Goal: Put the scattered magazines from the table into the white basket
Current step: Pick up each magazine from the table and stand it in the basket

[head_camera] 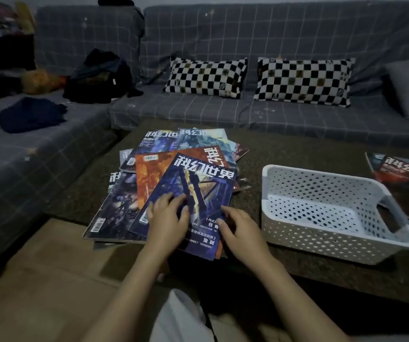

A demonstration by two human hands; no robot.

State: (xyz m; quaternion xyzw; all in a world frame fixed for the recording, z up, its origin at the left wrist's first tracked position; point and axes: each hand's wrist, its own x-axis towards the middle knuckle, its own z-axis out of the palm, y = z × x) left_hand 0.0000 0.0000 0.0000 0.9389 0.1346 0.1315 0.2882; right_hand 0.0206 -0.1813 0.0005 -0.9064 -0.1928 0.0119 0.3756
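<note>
Several magazines lie fanned in a loose pile on the dark low table (297, 156). On top is a blue-covered magazine (206, 186) with white characters. Under it lie an orange magazine (154, 174) and a dark one (117, 206) at the left. My left hand (167, 219) rests flat on the blue magazine's near left part, fingers spread. My right hand (241, 232) touches its near right edge; whether the fingers curl under it I cannot see. The white perforated basket (297, 233) stands to the right, with nothing in it.
More magazines (403, 178) lie beyond the basket at the table's right end. A grey checked sofa (198, 112) runs behind and to the left, with two chequered pillows (206, 76) and dark clothes (30, 114). Wooden floor (38, 280) lies at the near left.
</note>
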